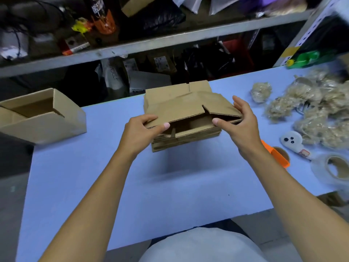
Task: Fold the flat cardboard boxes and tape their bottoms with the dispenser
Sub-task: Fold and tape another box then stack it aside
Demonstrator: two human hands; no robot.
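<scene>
Pale blue table (94, 186), running left to right under dim light. Behind it, grey metal shelving (151, 43) crammed with dark bags, packets and boxes, mostly blurred. At the left table edge, a folded-up cardboard box (43, 118), open side up, partly hanging past the edge. On the right, heaps of pale straw-like filler (321, 103), a white ghost-shaped gadget (291, 140), an orange tape dispenser (277, 155) partly hidden by the right forearm, and a clear tape roll (334, 168) near the right edge.

Centre of the table: a stack of flat cardboard boxes (187, 138), brown corrugated, edges roughly aligned. Just above the stack, one flat cardboard box (175, 106) lifted and starting to spread, its near flaps parted so a dark hollow shows inside; corrugated edges visible along the front.

Left hand (143, 129) pinching the near left corner of that box, thumb on top. Right hand (239, 120) gripping the right end, thumb at the near edge, fingers curved over the far side.
</scene>
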